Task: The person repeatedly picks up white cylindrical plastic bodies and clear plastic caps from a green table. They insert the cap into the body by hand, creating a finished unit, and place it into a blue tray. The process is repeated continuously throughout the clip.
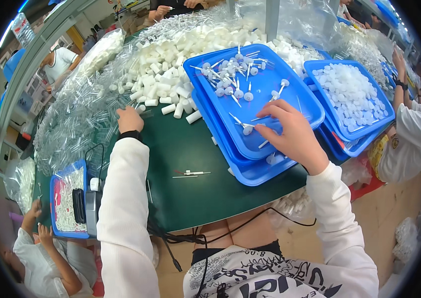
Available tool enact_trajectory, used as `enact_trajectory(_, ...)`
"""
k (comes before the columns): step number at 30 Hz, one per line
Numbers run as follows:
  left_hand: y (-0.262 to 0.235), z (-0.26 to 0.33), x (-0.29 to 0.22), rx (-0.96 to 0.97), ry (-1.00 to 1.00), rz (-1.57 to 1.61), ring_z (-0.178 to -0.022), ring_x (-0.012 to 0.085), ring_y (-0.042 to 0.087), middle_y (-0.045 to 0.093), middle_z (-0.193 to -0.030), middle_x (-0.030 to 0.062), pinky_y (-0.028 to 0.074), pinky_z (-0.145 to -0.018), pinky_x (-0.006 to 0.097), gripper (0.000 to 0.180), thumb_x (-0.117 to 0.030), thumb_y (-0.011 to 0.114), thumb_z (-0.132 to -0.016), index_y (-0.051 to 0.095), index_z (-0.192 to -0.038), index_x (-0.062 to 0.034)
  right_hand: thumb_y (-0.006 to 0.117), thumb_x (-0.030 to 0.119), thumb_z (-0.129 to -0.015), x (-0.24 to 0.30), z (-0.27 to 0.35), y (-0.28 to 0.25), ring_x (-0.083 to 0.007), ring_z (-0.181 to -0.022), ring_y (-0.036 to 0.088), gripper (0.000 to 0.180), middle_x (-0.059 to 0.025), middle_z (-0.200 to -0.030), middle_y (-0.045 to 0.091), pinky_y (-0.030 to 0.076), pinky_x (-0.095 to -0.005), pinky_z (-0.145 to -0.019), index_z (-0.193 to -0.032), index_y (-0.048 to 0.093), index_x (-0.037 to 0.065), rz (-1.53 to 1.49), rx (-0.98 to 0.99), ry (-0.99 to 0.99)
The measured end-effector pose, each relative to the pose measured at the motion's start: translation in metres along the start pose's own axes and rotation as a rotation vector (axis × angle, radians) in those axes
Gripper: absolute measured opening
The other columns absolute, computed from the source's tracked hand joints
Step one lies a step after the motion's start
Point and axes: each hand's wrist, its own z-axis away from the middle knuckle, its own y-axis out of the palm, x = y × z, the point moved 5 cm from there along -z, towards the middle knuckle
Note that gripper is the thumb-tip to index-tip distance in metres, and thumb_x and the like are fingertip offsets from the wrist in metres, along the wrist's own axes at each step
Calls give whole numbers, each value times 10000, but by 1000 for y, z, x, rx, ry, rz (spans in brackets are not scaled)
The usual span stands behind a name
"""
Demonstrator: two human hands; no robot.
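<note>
My right hand (294,133) is over the upper blue tray (270,146), thumb and forefinger apart. Close to its fingertips lies a thin white stem with a round translucent cap (247,130). More of these capped stems (230,79) are heaped toward the tray's far side. At the left, my left hand (130,120) reaches to the edge of a pile of clear plastic tubes (91,109), beside loose white cylinders (168,108). Its fingers are curled, and their tips are mostly hidden. Some thin white stems (190,173) lie on the green tabletop (185,198) between my arms.
A second blue tray (386,116) at the right holds translucent round caps (352,92). At the lower left, a blue bin (54,198) of small white parts stands by a dark device (91,213). Black cables (250,218) hang near my lap. Other people sit around the table.
</note>
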Motion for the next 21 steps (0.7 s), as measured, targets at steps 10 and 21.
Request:
enact_trajectory(10, -14, 12, 18, 70, -220, 94, -956, 425, 575, 563, -1059, 320, 417, -917, 410, 374, -142, 594, -652, 600, -916, 122, 649, 107, -768, -14, 10, -33, -213, -802, 604, 135, -84, -897, 621, 459, -289, -700, -875, 632, 26, -145, -183, -31)
enact_trajectory(21, -18, 28, -102, 252, 406, 84, -933, 358, 587, 608, -969, 214, 466, -785, 422, 275, -115, 561, -725, 589, -983, -22, 595, 91, -769, -44, -43, -74, -239, -740, 605, 165, -110, -838, 649, 474, -322, -682, -923, 636, 44, 158, 70, -59)
